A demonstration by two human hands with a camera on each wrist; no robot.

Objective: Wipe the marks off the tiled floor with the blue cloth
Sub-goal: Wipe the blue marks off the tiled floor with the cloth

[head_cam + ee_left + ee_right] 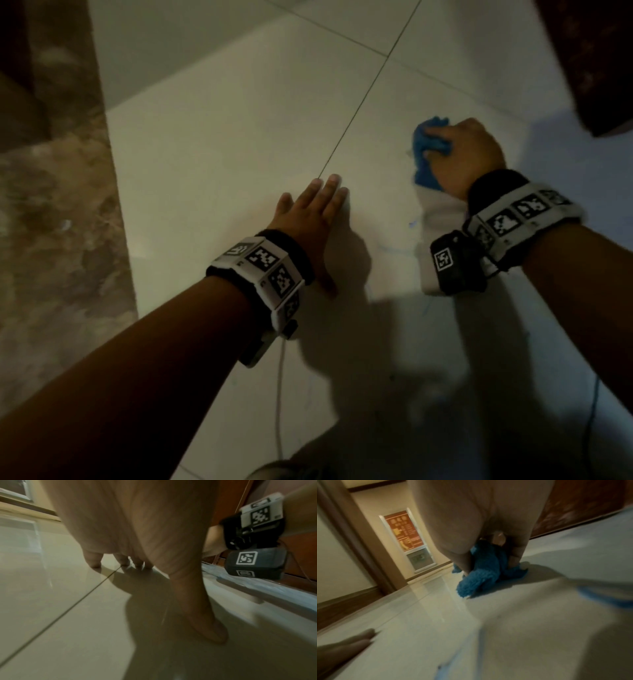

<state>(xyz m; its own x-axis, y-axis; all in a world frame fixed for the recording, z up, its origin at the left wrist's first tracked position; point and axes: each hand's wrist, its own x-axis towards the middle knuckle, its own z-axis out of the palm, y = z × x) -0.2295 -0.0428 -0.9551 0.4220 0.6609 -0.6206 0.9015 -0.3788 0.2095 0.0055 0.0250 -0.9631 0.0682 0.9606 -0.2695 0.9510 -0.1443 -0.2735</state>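
Note:
The blue cloth (428, 150) is bunched up on the pale tiled floor (239, 120) at the right. My right hand (462, 154) grips it with curled fingers and holds it down on the tile; the right wrist view shows the fluffy cloth (479, 574) squeezed between thumb and fingers. My left hand (315, 219) lies flat on the floor with straight fingers, its fingertips (123, 562) touching a dark grout line (356, 106). Faint blue marks (412, 224) show on the tile between the hands, and a blue smear (607, 599) lies near the right wrist.
A brown mottled strip (51, 240) borders the tiles on the left. Dark wooden furniture (589, 61) stands at the far right. A white cable (279, 394) trails from the left wrist over the floor. A wall with a red sign (402, 531) rises beyond the cloth.

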